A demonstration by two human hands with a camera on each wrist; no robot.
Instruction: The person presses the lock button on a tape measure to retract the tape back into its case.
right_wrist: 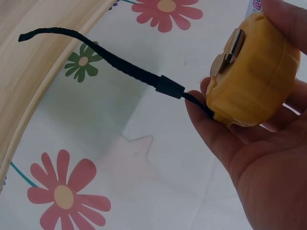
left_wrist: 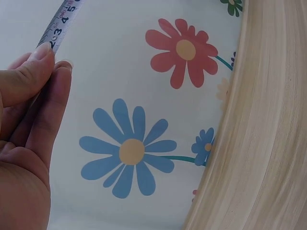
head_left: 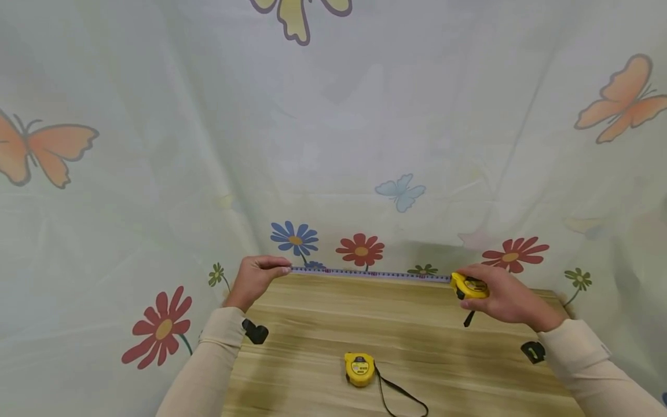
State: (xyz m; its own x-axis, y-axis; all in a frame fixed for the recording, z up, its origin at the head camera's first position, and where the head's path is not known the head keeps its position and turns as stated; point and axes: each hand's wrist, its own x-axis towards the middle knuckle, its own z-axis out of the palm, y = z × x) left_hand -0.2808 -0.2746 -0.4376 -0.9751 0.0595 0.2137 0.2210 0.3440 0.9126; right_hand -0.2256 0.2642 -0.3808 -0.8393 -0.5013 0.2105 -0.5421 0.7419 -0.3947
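My left hand [head_left: 260, 279] pinches the free end of a white measuring blade [head_left: 365, 273] between thumb and fingers; its low numbers show beside the thumb in the left wrist view. The blade runs straight to the right, out of a yellow tape measure [head_left: 468, 286]. Around that case my right hand [head_left: 505, 295] curls its fingers and thumb. A black wrist strap [right_wrist: 120, 64] hangs from the case. Nearer to me, a second yellow tape measure [head_left: 359, 369] lies on the wooden table with its black cord [head_left: 401, 391] trailing to the right.
The wood-grain table [head_left: 312, 330] ends at a pale curtain [head_left: 333, 127] printed with flowers and butterflies, which rises behind and on both sides. Small black devices sit at both wrists.
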